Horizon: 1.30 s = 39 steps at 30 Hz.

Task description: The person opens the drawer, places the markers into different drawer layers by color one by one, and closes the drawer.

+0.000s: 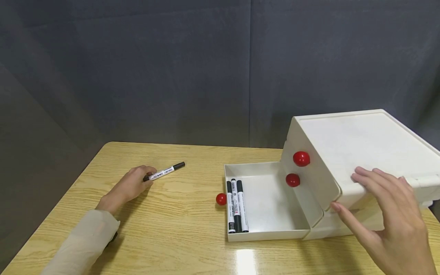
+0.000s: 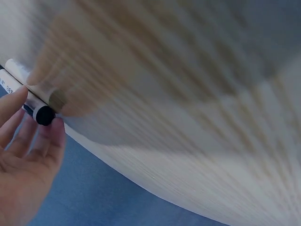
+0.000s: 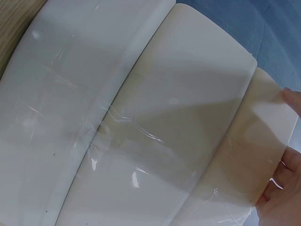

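Note:
On the left of the table, my left hand (image 1: 132,185) pinches a black-and-white marker (image 1: 164,172) by its end, thumb and fingers around it. The left wrist view shows the marker's black end (image 2: 45,115) beside the fingers, close over the wood. My right hand (image 1: 395,217) rests on the near edge of a white drawer cabinet (image 1: 371,141), fingers over the top and thumb by the front corner. The cabinet's bottom drawer (image 1: 268,235) is pulled out to the left. Several similar markers (image 1: 237,206) lie side by side in it, along its front wall.
A red round knob (image 1: 221,199) sticks out from the pulled-out drawer's front. Two more red knobs, an upper one (image 1: 301,158) and a lower one (image 1: 293,180), mark the closed drawers above. A dark curtain (image 1: 172,76) hangs behind the wooden table (image 1: 178,236).

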Each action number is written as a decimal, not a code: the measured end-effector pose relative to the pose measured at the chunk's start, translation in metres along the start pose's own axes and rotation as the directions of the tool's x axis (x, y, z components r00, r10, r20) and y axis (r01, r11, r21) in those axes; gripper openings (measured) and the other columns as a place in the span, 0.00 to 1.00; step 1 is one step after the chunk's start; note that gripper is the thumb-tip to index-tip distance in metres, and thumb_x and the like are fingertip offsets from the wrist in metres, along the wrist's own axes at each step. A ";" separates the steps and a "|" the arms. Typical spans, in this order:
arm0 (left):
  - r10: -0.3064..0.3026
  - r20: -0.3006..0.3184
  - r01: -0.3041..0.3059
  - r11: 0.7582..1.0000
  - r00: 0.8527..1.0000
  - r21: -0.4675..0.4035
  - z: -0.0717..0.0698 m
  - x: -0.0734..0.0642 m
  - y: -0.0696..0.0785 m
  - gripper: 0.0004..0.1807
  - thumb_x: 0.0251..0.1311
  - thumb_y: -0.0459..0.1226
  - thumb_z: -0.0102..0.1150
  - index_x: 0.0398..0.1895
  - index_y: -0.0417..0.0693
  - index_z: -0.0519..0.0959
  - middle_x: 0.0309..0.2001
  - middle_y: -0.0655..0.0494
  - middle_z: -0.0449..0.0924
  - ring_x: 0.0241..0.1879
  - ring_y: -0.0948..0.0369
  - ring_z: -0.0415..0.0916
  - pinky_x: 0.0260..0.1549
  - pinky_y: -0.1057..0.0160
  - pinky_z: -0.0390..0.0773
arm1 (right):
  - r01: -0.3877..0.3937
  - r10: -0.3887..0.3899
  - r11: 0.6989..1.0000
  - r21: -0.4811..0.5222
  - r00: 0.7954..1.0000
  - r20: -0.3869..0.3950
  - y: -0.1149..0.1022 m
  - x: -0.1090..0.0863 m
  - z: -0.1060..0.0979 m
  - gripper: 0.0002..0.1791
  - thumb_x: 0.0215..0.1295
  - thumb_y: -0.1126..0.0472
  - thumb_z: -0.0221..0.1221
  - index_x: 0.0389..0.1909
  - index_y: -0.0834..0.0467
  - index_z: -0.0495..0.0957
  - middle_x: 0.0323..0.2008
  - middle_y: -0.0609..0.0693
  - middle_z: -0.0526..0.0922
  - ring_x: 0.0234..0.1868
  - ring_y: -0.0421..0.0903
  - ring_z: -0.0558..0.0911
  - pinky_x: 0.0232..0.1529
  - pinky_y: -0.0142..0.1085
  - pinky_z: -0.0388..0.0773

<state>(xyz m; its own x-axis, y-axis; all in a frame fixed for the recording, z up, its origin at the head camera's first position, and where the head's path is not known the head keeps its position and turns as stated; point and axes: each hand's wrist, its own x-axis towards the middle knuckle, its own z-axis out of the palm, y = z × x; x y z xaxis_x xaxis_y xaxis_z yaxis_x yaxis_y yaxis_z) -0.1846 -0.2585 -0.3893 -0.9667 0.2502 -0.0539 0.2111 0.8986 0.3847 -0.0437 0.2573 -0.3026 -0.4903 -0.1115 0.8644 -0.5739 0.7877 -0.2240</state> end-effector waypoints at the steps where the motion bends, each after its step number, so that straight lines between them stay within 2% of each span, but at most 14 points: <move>1: 0.001 -0.003 -0.001 1.000 1.000 0.004 0.000 0.000 0.000 0.15 0.63 0.26 0.60 0.54 0.35 0.79 0.45 0.42 0.81 0.37 0.56 0.73 0.35 0.58 0.75 | -0.001 0.001 1.000 -0.001 1.000 0.001 0.000 0.000 0.000 0.42 0.62 0.31 0.58 0.44 0.72 0.81 0.52 0.63 0.84 0.66 0.37 0.72 0.75 0.41 0.57; 7: -0.005 -0.021 0.005 1.000 1.000 0.004 0.002 0.000 0.001 0.12 0.63 0.26 0.59 0.50 0.35 0.81 0.44 0.42 0.81 0.37 0.55 0.72 0.35 0.58 0.75 | -0.010 0.010 1.000 -0.003 1.000 0.010 0.000 0.000 0.000 0.42 0.62 0.30 0.58 0.44 0.71 0.81 0.52 0.63 0.83 0.67 0.37 0.72 0.75 0.44 0.57; 12: -0.008 -0.022 0.008 1.000 1.000 -0.009 0.003 -0.001 0.002 0.14 0.64 0.26 0.59 0.52 0.34 0.80 0.45 0.41 0.80 0.37 0.55 0.72 0.35 0.59 0.75 | 0.000 0.000 1.000 -0.001 1.000 -0.001 0.000 0.000 0.000 0.42 0.63 0.31 0.58 0.44 0.72 0.81 0.51 0.64 0.84 0.66 0.37 0.72 0.75 0.42 0.57; 21: 0.030 -0.052 -0.031 0.999 0.998 -0.018 0.001 -0.001 0.010 0.15 0.64 0.27 0.59 0.54 0.35 0.80 0.48 0.40 0.81 0.40 0.54 0.75 0.37 0.57 0.77 | 0.000 0.000 1.000 0.001 1.000 -0.007 -0.001 0.000 0.000 0.41 0.63 0.31 0.58 0.43 0.72 0.81 0.51 0.63 0.84 0.65 0.37 0.73 0.75 0.41 0.58; 31: 0.081 -0.091 -0.084 0.996 0.993 -0.032 -0.002 0.001 0.028 0.14 0.65 0.28 0.59 0.53 0.36 0.80 0.45 0.43 0.81 0.35 0.57 0.72 0.32 0.62 0.73 | -0.004 0.004 1.000 0.007 1.000 -0.001 -0.001 0.000 0.000 0.41 0.63 0.31 0.58 0.43 0.72 0.81 0.50 0.64 0.84 0.66 0.36 0.72 0.75 0.42 0.57; 39: 0.106 -0.105 -0.108 0.994 0.989 -0.013 -0.004 0.002 0.043 0.15 0.65 0.29 0.60 0.54 0.38 0.81 0.48 0.44 0.82 0.38 0.57 0.75 0.36 0.59 0.77 | 0.000 0.000 1.000 0.010 1.000 -0.004 -0.002 0.001 0.000 0.41 0.63 0.31 0.58 0.43 0.72 0.81 0.50 0.64 0.84 0.65 0.37 0.72 0.75 0.40 0.57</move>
<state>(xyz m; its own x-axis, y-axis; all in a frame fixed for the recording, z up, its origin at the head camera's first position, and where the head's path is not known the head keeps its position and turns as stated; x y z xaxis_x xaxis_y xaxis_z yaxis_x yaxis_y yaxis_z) -0.1781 -0.2210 -0.3691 -0.9485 0.3052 0.0843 0.3127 0.8612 0.4006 -0.0432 0.2560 -0.3016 -0.4882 -0.1089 0.8659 -0.5800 0.7819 -0.2286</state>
